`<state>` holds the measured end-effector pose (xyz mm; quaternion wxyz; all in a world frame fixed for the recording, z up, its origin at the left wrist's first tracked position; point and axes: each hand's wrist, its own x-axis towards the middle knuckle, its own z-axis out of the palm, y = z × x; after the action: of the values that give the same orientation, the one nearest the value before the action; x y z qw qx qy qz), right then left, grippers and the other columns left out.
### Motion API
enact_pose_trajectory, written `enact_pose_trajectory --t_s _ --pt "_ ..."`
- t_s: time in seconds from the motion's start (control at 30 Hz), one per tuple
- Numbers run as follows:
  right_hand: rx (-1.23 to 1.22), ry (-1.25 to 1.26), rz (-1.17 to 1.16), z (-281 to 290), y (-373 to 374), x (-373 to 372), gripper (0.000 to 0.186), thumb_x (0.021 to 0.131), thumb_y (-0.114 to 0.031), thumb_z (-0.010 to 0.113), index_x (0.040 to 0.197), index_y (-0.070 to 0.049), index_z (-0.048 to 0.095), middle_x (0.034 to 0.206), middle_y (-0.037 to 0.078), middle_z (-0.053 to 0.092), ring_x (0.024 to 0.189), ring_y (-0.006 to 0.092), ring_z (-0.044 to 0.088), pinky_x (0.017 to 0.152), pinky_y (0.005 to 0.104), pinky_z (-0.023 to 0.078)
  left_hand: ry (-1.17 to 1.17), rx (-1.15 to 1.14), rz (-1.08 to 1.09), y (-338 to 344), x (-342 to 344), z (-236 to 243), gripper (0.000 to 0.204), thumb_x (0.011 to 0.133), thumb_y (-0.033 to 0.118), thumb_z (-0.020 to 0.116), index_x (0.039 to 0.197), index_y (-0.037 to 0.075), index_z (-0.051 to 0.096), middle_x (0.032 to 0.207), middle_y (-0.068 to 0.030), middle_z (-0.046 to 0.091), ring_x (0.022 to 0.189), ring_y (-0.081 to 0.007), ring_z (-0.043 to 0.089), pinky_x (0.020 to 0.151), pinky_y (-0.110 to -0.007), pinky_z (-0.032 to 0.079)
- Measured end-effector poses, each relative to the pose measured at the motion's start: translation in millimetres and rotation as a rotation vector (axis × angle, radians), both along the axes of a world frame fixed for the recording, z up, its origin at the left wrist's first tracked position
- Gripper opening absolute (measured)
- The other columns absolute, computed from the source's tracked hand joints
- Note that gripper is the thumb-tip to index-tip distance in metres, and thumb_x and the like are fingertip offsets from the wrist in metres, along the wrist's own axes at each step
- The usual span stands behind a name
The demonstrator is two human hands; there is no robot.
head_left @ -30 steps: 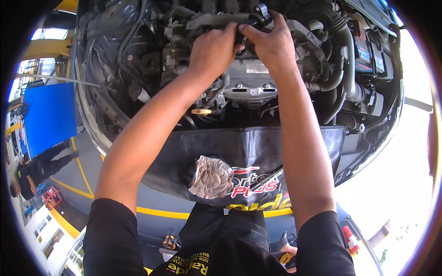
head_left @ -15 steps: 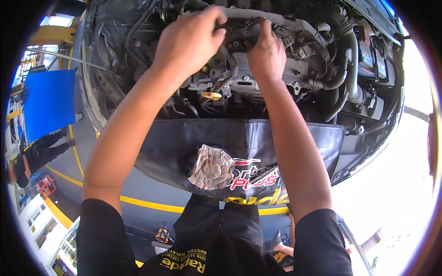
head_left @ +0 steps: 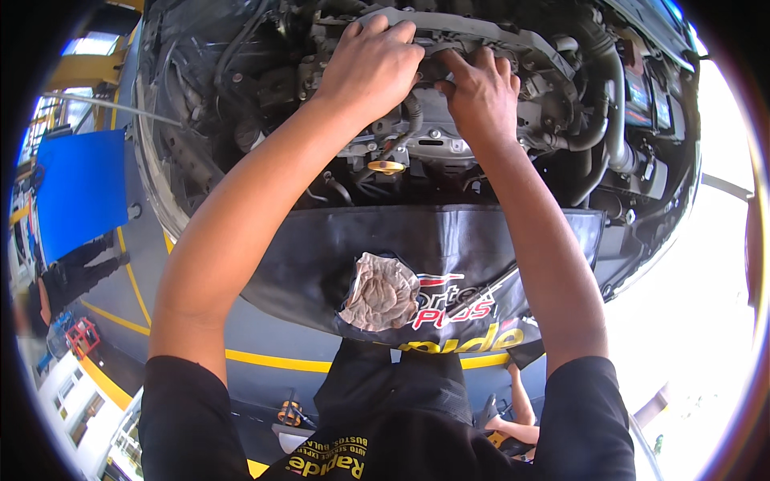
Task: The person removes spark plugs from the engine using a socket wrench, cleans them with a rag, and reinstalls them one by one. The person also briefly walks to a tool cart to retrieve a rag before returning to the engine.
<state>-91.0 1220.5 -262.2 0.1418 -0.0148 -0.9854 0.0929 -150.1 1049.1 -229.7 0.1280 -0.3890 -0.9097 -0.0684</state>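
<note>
Both of my hands reach into the engine bay, over the top of a dusty grey engine [head_left: 433, 128]. My left hand [head_left: 373, 68] is closed at the curved grey bar [head_left: 457, 30] along the engine's back, its fingers bent down. Whatever lies under those fingertips is hidden. Just to its right, my right hand [head_left: 484, 96] has bent fingers, with thumb and forefinger close around a dark spot on the engine top. I cannot make out what they hold. A ribbed hose [head_left: 413, 112] runs between the hands, and a yellow ring-shaped dipstick handle [head_left: 386, 167] sits nearer to me.
A black fender cover [head_left: 321, 240] drapes over the car's front edge. On it lie a crumpled, stained paper or cloth [head_left: 381, 293] and a thin metal rod [head_left: 485, 290]. Thick air hoses [head_left: 613, 120] and a battery [head_left: 648, 100] stand at right. Another person's legs [head_left: 521, 401] show below.
My left hand has come down and right onto the engine's back part. My right hand has shifted right and slightly down, its fingers more bent. The view has moved a little.
</note>
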Motion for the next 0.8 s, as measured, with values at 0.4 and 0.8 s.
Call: enact_pose_trajectory --t_s 0.4,0.8 --pt "-0.201 0.071 0.029 40 38 61 0.043 0.089 -0.018 0.072 0.131 -0.026 0.064 0.107 0.012 0.062 0.106 0.0324 0.061 0.091 0.0448 0.048 0.001 -0.259 -0.049 37 -13 -3 0.020 0.085 0.018 0.067 0.098 0.006 0.074 0.111 -0.0094 0.069 0.119 -0.0301 0.057 0.108 -0.049 0.038" --pt "-0.567 -0.400 -0.580 81 137 330 0.023 0.092 -0.004 0.067 0.114 -0.006 0.070 0.088 0.010 0.061 0.071 0.0220 0.060 0.068 0.0337 0.049 -0.217 -0.253 -0.006 55 -24 -4 0.042 0.089 0.038 0.073 0.106 0.000 0.064 0.084 -0.0225 0.070 0.085 -0.0443 0.067 0.074 -0.051 0.051"
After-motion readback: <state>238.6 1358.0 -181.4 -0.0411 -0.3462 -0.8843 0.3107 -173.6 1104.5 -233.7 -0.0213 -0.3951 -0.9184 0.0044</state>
